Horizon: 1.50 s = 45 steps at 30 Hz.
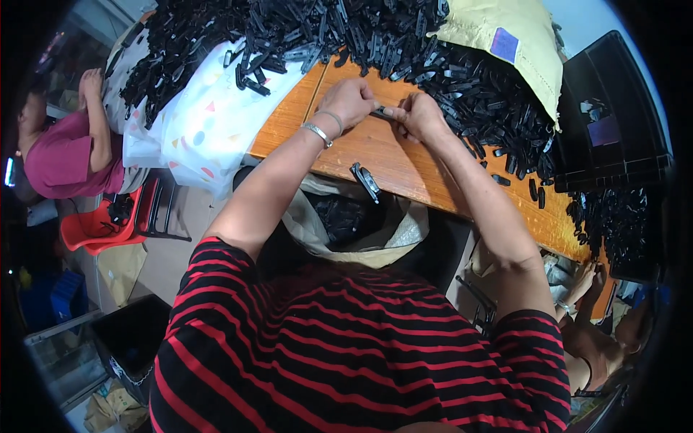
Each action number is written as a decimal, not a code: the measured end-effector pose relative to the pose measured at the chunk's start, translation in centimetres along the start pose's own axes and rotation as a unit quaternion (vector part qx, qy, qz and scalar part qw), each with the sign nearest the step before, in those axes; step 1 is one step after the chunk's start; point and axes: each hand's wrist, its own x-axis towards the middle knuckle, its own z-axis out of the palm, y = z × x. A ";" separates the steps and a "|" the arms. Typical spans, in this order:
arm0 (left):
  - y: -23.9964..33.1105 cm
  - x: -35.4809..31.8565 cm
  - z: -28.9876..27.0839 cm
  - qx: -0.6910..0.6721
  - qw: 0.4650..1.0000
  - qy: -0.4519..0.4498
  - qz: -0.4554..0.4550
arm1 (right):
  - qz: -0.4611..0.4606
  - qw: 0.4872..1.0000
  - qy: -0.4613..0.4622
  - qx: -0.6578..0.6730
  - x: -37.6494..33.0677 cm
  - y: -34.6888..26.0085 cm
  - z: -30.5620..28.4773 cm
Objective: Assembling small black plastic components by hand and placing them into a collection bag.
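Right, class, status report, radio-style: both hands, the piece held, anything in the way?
Left hand and right hand pinching one small dark piece between them. Wooden table beneath. Black parts heaped beyond, none covering either hand.

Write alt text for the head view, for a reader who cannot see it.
A person's left hand and right hand hold a small dark piece between them above a wooden table. A heap of small black parts lies along the table's far side, with one lone part at the near edge. A co-worker in maroon is at the left.
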 end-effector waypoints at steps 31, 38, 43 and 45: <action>-1.6 -0.5 0.8 0.102 0.921 0.131 0.353 | -0.329 0.902 0.196 -0.199 -1.7 1.9 -0.1; -1.6 -1.0 0.5 0.032 0.952 0.161 0.258 | -0.308 0.914 0.202 -0.173 -3.3 1.4 2.3; -2.1 -0.8 0.5 0.083 0.952 0.171 0.238 | -0.258 0.932 0.216 -0.134 -3.7 0.8 3.5; -2.3 -0.8 0.6 0.055 0.957 0.178 0.222 | -0.227 0.947 0.198 -0.112 -4.1 0.1 3.2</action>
